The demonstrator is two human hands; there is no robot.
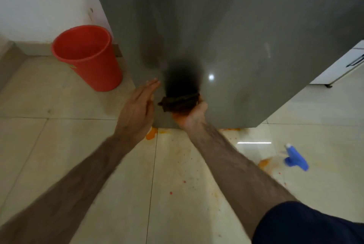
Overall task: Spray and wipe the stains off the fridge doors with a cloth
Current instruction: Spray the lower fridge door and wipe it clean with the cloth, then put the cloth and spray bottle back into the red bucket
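- The right hand (192,114) grasps a dark brown, crumpled cloth (180,102), pressing it against the lower part of the smooth, glossy grey fridge door (246,37).
- The left hand (137,106) is released, fingers straight, their tips at the door's left edge.
- A blue plastic spray bottle (296,158) lies on the shiny tiled floor (59,135), right of the arm.
- A round red plastic bucket (88,56) stands left of the fridge.
- Orange splashes (151,134) mark the tiles below the door.

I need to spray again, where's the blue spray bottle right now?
The spray bottle lies on the floor tiles at the right, below the fridge door.
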